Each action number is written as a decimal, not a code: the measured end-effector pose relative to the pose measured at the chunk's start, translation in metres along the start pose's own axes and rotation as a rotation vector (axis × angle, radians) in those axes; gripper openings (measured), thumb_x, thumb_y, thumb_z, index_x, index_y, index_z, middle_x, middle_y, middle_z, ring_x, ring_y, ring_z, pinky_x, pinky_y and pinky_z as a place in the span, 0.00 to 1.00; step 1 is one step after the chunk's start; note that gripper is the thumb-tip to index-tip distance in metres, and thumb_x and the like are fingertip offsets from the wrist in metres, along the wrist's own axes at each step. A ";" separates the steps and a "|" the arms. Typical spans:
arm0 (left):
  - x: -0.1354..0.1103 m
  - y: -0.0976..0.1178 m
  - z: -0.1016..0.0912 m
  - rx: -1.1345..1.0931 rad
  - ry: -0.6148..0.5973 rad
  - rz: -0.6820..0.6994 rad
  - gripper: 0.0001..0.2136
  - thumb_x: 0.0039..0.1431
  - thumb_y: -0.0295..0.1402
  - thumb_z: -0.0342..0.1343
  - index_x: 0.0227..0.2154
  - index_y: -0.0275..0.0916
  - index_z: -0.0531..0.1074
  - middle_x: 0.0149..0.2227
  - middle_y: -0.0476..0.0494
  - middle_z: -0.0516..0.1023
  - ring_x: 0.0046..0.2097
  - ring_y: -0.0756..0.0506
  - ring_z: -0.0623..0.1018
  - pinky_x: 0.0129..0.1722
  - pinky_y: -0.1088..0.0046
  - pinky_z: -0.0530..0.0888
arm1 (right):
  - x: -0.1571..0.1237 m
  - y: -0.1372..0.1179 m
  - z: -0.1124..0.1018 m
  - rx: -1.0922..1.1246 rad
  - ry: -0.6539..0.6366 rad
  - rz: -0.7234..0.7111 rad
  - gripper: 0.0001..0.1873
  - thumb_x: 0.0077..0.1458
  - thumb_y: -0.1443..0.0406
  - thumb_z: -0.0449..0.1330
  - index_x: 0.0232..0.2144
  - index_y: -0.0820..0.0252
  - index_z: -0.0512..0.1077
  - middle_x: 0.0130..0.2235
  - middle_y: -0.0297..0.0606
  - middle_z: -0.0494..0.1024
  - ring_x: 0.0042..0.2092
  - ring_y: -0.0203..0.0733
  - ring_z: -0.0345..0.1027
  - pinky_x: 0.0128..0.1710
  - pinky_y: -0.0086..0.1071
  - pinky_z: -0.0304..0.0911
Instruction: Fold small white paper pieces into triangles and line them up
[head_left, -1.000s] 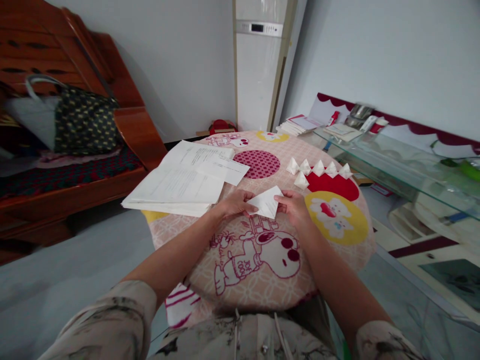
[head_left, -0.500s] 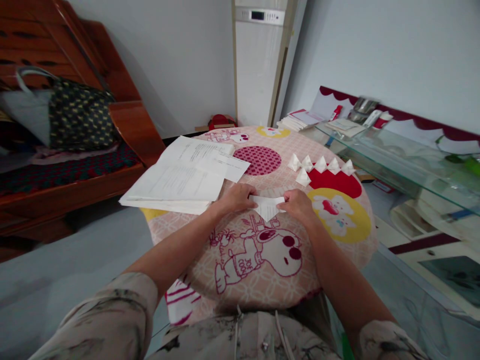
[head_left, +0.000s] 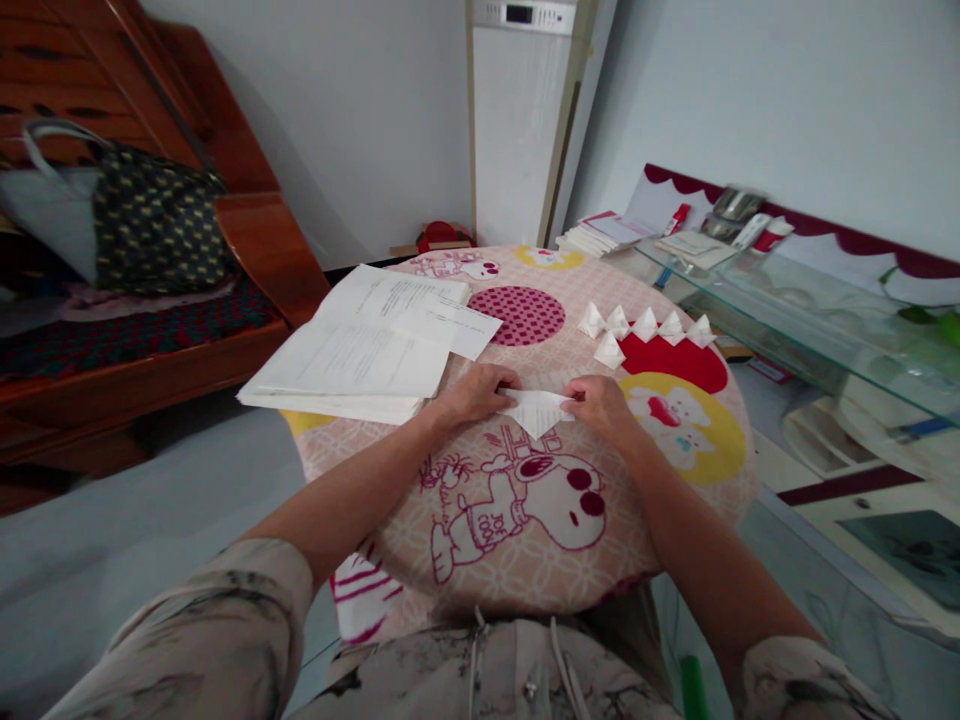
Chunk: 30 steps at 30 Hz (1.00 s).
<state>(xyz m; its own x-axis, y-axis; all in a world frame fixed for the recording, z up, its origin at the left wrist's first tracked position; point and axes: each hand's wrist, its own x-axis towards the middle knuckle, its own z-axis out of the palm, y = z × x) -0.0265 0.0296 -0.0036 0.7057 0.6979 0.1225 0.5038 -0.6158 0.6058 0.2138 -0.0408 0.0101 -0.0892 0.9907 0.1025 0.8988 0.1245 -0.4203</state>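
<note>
Between my two hands lies a small piece of folded white paper (head_left: 535,413), its lower edge coming to a point toward me. My left hand (head_left: 481,391) pinches its left end, fingers closed. At the right end, my right hand (head_left: 598,405) pinches it too. The fingertips partly cover both ends. Just beyond, to the right, several small folded paper shapes (head_left: 646,325) stand in a row, with a single paper shape (head_left: 609,351) nearer to me. Left of my hands rests a stack of printed paper sheets (head_left: 352,350), with a smaller paper slip (head_left: 469,332) on its right side.
A patterned cloth (head_left: 420,500) covers the round table. To the right stands a glass shelf (head_left: 810,330) bearing a metal container (head_left: 739,205) and a red cup (head_left: 771,236). A wooden bench (head_left: 255,250) holds a dark patterned bag (head_left: 161,225) at the left.
Both hands keep hold of the folded paper, which looks slightly flatter and less sharply pulled at the top. The view has tilted a little; the rest stays in place.
</note>
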 end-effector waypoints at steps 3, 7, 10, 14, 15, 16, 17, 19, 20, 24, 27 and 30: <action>-0.003 -0.006 0.000 0.019 0.020 0.046 0.08 0.51 0.23 0.59 0.35 0.36 0.78 0.35 0.47 0.80 0.37 0.48 0.76 0.39 0.74 0.69 | -0.007 0.003 0.002 -0.046 0.020 -0.110 0.08 0.52 0.68 0.61 0.31 0.61 0.82 0.32 0.40 0.79 0.34 0.42 0.67 0.35 0.33 0.55; -0.009 -0.006 0.001 0.085 0.064 0.123 0.09 0.53 0.21 0.58 0.36 0.36 0.78 0.37 0.45 0.80 0.39 0.47 0.77 0.42 0.72 0.71 | -0.015 0.003 0.004 -0.135 0.014 -0.198 0.13 0.57 0.68 0.57 0.36 0.61 0.83 0.35 0.43 0.79 0.36 0.43 0.68 0.35 0.33 0.56; -0.015 -0.001 0.001 0.152 0.079 0.225 0.09 0.57 0.20 0.55 0.37 0.35 0.78 0.37 0.43 0.79 0.41 0.46 0.77 0.44 0.70 0.71 | -0.019 0.003 0.007 -0.241 -0.002 -0.237 0.15 0.59 0.69 0.55 0.36 0.61 0.83 0.35 0.44 0.77 0.37 0.44 0.68 0.35 0.33 0.55; -0.023 0.005 0.002 0.220 0.059 0.330 0.10 0.63 0.21 0.51 0.37 0.36 0.77 0.38 0.41 0.78 0.42 0.45 0.76 0.44 0.70 0.71 | -0.023 0.003 0.010 -0.360 -0.016 -0.294 0.15 0.61 0.70 0.55 0.36 0.61 0.82 0.36 0.45 0.77 0.38 0.44 0.67 0.35 0.34 0.55; -0.024 0.005 0.002 0.246 0.045 0.344 0.10 0.64 0.21 0.50 0.36 0.36 0.77 0.37 0.41 0.77 0.42 0.45 0.76 0.43 0.70 0.71 | -0.024 0.003 0.011 -0.376 -0.015 -0.306 0.15 0.61 0.70 0.55 0.36 0.61 0.82 0.36 0.45 0.77 0.38 0.44 0.66 0.35 0.34 0.55; -0.025 0.006 0.002 0.274 0.027 0.353 0.10 0.64 0.22 0.50 0.35 0.36 0.77 0.37 0.41 0.77 0.42 0.45 0.76 0.43 0.70 0.70 | -0.025 0.003 0.011 -0.386 -0.015 -0.316 0.15 0.61 0.70 0.54 0.36 0.60 0.82 0.36 0.45 0.77 0.38 0.44 0.66 0.35 0.34 0.55; -0.027 0.006 0.002 0.300 0.007 0.355 0.10 0.64 0.23 0.50 0.34 0.36 0.77 0.36 0.41 0.77 0.42 0.44 0.75 0.43 0.69 0.70 | -0.026 0.003 0.012 -0.391 -0.015 -0.323 0.14 0.61 0.71 0.54 0.36 0.60 0.82 0.37 0.45 0.77 0.38 0.44 0.65 0.35 0.34 0.55; -0.028 0.009 0.000 0.328 -0.031 0.346 0.10 0.64 0.24 0.51 0.32 0.37 0.77 0.36 0.41 0.77 0.42 0.44 0.75 0.43 0.69 0.70 | -0.029 0.003 0.012 -0.382 -0.018 -0.329 0.15 0.61 0.71 0.54 0.36 0.60 0.81 0.38 0.46 0.77 0.39 0.45 0.65 0.37 0.34 0.56; -0.028 0.011 -0.001 0.332 -0.046 0.333 0.10 0.63 0.24 0.52 0.31 0.37 0.77 0.36 0.41 0.77 0.42 0.44 0.75 0.43 0.69 0.70 | -0.030 0.003 0.011 -0.368 -0.019 -0.332 0.14 0.61 0.71 0.54 0.36 0.60 0.81 0.38 0.46 0.77 0.40 0.45 0.65 0.38 0.34 0.57; -0.024 0.026 -0.004 0.348 -0.073 0.174 0.09 0.62 0.29 0.54 0.28 0.37 0.77 0.34 0.41 0.77 0.39 0.44 0.76 0.42 0.68 0.69 | -0.037 0.001 0.010 -0.259 0.010 -0.345 0.14 0.63 0.69 0.55 0.33 0.61 0.80 0.39 0.46 0.76 0.42 0.46 0.65 0.43 0.36 0.60; -0.015 0.033 0.002 0.358 0.005 -0.005 0.10 0.66 0.34 0.54 0.31 0.37 0.77 0.34 0.41 0.78 0.38 0.44 0.75 0.41 0.68 0.68 | -0.036 -0.003 0.011 -0.212 0.042 -0.297 0.16 0.66 0.64 0.55 0.29 0.61 0.78 0.38 0.46 0.76 0.41 0.46 0.66 0.44 0.37 0.60; -0.008 0.033 0.011 0.328 0.024 -0.042 0.06 0.62 0.34 0.59 0.38 0.38 0.77 0.35 0.43 0.79 0.41 0.43 0.76 0.42 0.69 0.68 | -0.030 -0.009 0.011 -0.246 0.042 -0.186 0.14 0.64 0.64 0.58 0.28 0.62 0.77 0.37 0.46 0.76 0.40 0.46 0.66 0.41 0.36 0.59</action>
<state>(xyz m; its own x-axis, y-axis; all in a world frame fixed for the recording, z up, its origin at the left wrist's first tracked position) -0.0103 -0.0008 0.0072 0.6710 0.7310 0.1237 0.6686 -0.6687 0.3253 0.2032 -0.0706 0.0010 -0.2485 0.9484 0.1970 0.9461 0.2813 -0.1608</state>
